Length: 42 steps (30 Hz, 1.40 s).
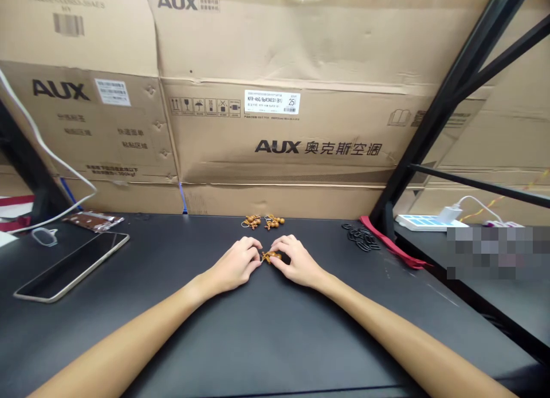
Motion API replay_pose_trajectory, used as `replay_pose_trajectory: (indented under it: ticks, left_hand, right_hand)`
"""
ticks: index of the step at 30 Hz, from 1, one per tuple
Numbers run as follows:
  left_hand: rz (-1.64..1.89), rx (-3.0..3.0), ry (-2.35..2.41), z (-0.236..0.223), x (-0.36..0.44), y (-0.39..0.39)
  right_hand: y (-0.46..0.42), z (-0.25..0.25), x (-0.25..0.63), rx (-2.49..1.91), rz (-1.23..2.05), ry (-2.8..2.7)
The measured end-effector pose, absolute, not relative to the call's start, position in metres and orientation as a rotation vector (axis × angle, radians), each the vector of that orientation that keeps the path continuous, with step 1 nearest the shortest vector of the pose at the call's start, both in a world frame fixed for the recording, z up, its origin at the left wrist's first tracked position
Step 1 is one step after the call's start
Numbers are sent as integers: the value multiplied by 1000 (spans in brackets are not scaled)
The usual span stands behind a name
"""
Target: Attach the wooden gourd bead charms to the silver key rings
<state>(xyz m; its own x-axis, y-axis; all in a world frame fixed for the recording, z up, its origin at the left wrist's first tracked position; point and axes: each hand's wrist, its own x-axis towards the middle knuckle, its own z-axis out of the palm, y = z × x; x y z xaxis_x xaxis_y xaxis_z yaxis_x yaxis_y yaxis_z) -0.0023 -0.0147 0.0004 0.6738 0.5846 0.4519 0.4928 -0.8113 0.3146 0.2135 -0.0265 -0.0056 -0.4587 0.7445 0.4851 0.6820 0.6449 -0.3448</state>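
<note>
Near the middle of the black table, a small brown beaded charm [272,256] with a thin loop lies between my two hands. My right hand [296,261] is closed in a pinch on its beads. From the other side, my left hand [238,264] pinches at the loop end, with fingertips partly hiding what they grip. Just beyond my hands are two similar bunches of brown beads, a left charm [252,221] with a pale loop and a right charm [274,221].
A phone [73,266] lies at the left, near a brown packet [94,220] and a white cable [47,146]. Black rings [361,237] and a red strap [393,246] are at the right. Cardboard boxes [275,129] and a black metal frame [429,117] bound the table [249,352]. Beyond stands a power strip [429,222].
</note>
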Motion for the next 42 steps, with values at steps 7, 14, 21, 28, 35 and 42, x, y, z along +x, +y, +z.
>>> replay_pose_trajectory:
  ticks: [7, 14, 21, 28, 35, 42]
  left_hand:
    - [821, 2700, 858, 4, -3, -17]
    - [854, 2718, 872, 1, -3, -17]
    - [841, 2691, 891, 3, -3, -17]
    - [809, 2805, 1012, 3, -6, -14]
    - [809, 2850, 1291, -2, -19, 4]
    - [746, 2798, 1673, 1, -17, 14]
  right_hand:
    - [-23, -7, 217, -1084, 135, -2237]
    - [-30, -1, 212, -880, 284, -2296]
    - [-17, -8, 221, -1235, 136, -2129]
    - [-17, -11, 222, -1328, 36, -2216]
    - [-9, -17, 230, -1523, -76, -2140]
    - [-2, -16, 233, -1593, -145, -2095]
